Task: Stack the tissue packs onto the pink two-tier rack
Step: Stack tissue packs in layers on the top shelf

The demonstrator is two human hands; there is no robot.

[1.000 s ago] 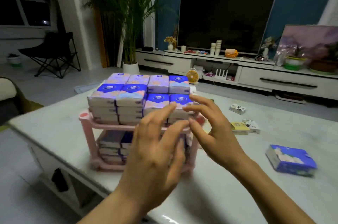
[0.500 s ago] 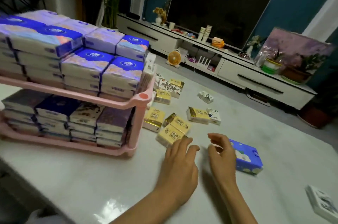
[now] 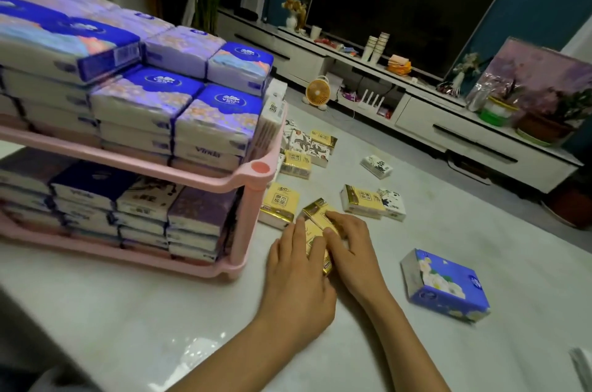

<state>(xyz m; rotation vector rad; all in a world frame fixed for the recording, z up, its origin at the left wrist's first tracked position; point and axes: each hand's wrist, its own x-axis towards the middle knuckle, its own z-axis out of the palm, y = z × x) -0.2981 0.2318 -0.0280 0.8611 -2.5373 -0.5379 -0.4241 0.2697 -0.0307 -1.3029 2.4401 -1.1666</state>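
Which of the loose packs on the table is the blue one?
The blue floral pack, lying alone right of the right hand; the other loose packs are yellow or white.

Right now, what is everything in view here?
pink rack: one, pink, two tiers, left on table.
stacked packs: many, blue, purple, white, on both tiers.
yellow packs: several, yellow-gold, loose right of rack.
white patterned packs: few, among the yellow ones.
blue flowered pack: one, right of hands.
table: one, white.
television: one, black, behind.
fan: one, orange, beyond table.
left hand, right hand: resting on yellow packs.
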